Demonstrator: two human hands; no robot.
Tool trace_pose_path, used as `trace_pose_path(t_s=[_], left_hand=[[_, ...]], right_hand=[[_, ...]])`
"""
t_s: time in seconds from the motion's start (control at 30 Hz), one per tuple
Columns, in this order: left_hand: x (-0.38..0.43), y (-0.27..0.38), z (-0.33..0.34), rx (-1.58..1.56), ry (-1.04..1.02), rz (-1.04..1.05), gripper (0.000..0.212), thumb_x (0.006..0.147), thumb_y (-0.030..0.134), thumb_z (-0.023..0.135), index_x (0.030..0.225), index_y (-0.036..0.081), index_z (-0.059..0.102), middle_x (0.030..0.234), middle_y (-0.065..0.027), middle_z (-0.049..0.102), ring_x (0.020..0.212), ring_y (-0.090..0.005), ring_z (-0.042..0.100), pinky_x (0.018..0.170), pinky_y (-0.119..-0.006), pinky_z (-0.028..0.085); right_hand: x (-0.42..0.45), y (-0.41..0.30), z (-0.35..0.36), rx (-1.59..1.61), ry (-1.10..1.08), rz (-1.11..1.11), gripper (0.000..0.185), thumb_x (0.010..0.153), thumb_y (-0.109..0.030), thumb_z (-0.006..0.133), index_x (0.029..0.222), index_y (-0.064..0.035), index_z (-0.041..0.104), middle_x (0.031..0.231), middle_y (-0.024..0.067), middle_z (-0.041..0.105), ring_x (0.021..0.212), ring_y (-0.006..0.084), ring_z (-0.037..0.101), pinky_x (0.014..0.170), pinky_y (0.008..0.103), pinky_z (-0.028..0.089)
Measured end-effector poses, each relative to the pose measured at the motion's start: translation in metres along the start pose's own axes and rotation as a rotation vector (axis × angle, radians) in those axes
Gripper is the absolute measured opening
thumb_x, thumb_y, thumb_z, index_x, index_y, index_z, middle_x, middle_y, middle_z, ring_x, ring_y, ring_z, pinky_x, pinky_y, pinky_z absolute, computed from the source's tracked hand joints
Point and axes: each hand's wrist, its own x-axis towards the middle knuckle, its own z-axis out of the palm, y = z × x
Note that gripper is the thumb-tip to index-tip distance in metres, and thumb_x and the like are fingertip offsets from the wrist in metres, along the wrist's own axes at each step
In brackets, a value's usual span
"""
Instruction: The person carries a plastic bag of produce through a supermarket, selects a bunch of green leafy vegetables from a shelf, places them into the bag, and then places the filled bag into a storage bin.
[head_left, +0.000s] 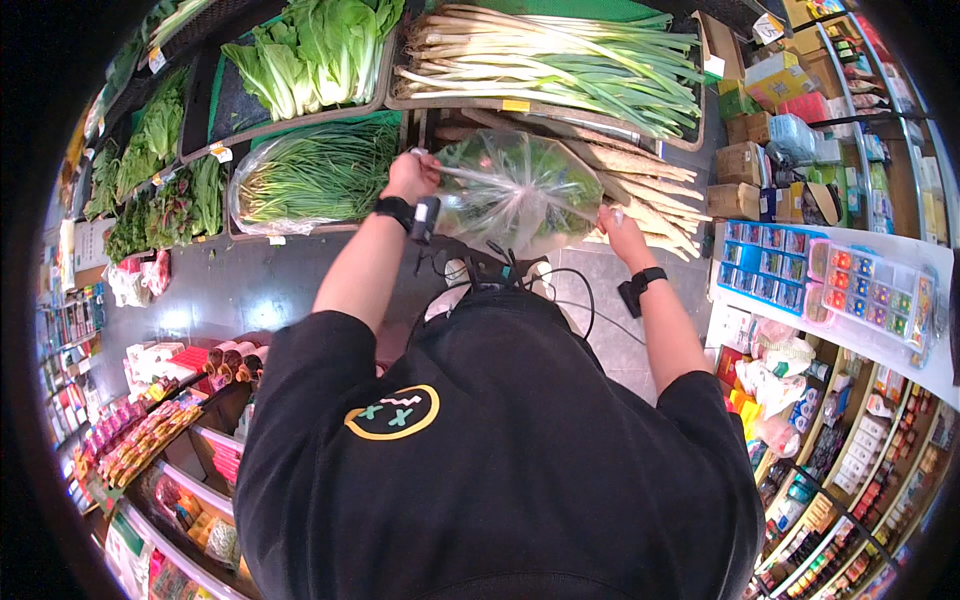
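Note:
A clear plastic bag (517, 195) is stretched between my two hands, its film creased into rays around a gathered middle. Something green shows through the film; I cannot tell what it is. My left hand (414, 174) pinches a twisted end of the bag on the left. On the right, my right hand (621, 229) grips the opposite end. Beneath and beyond the bag lie long brown roots (645, 187), likely yams, partly hidden by it. Just left of my left hand is a crate of thin green chives or scallions (322, 172), lined with clear plastic.
Large leeks (547, 60) and leafy lettuce (322, 56) fill crates at the back. Cardboard boxes (739, 163) stack at right, near a table edge (832, 341) with plastic compartment cases (870, 289). Packed shelves flank both sides. Black cables (592, 300) hang by my legs.

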Motion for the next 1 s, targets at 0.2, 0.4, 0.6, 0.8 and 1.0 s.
trace_pose_path(t_s=[0.2, 0.4, 0.6, 0.8, 1.0], left_hand=[[-0.067, 0.021, 0.046, 0.081, -0.293, 0.167, 0.012, 0.093, 0.017, 0.042, 0.089, 0.011, 0.050, 0.066, 0.0020, 0.038, 0.067, -0.0151, 0.042, 0.058, -0.028, 0.032], [-0.157, 0.009, 0.144, 0.800, -0.729, 0.283, 0.042, 0.089, 0.023, 0.056, 0.125, 0.003, 0.056, 0.081, 0.0026, 0.052, 0.075, -0.0070, 0.045, 0.067, -0.022, 0.036], [-0.147, -0.016, 0.150, 1.165, -0.837, 0.574, 0.035, 0.095, 0.030, 0.061, 0.114, 0.001, 0.061, 0.086, 0.0018, 0.059, 0.075, -0.0065, 0.050, 0.066, -0.023, 0.042], [-0.151, 0.001, 0.110, 0.808, -0.579, 0.330, 0.023, 0.099, 0.026, 0.054, 0.101, 0.006, 0.065, 0.066, 0.0066, 0.045, 0.059, -0.0051, 0.037, 0.055, -0.022, 0.027], [-0.154, 0.000, 0.101, 0.991, -0.612, 0.356, 0.024, 0.097, 0.027, 0.058, 0.102, 0.004, 0.063, 0.069, 0.0047, 0.049, 0.065, -0.0061, 0.043, 0.059, -0.023, 0.033]], right_hand=[[-0.007, -0.045, -0.035, 0.307, 0.011, 0.033, 0.052, 0.098, -0.049, 0.045, 0.083, -0.0036, 0.067, 0.074, 0.0111, 0.066, 0.071, 0.0244, 0.062, 0.069, 0.0366, 0.048], [0.004, -0.176, -0.079, 0.554, 0.027, -0.411, 0.030, 0.097, -0.032, 0.057, 0.099, -0.0024, 0.065, 0.084, 0.0033, 0.067, 0.073, 0.0125, 0.059, 0.067, 0.0270, 0.048], [0.012, -0.233, -0.072, 0.699, -0.092, -0.475, 0.033, 0.090, -0.026, 0.068, 0.110, -0.0019, 0.058, 0.087, 0.0059, 0.066, 0.081, 0.0123, 0.062, 0.071, 0.0281, 0.050], [0.014, -0.201, -0.048, -0.033, -0.041, -0.772, 0.046, 0.088, -0.025, 0.064, 0.130, -0.0092, 0.051, 0.121, 0.0156, 0.058, 0.106, 0.0322, 0.060, 0.087, 0.0424, 0.050], [0.009, -0.212, -0.019, -0.351, -0.096, -0.651, 0.021, 0.093, -0.020, 0.049, 0.104, -0.0126, 0.065, 0.099, 0.0083, 0.067, 0.099, 0.0287, 0.064, 0.074, 0.0426, 0.053]])
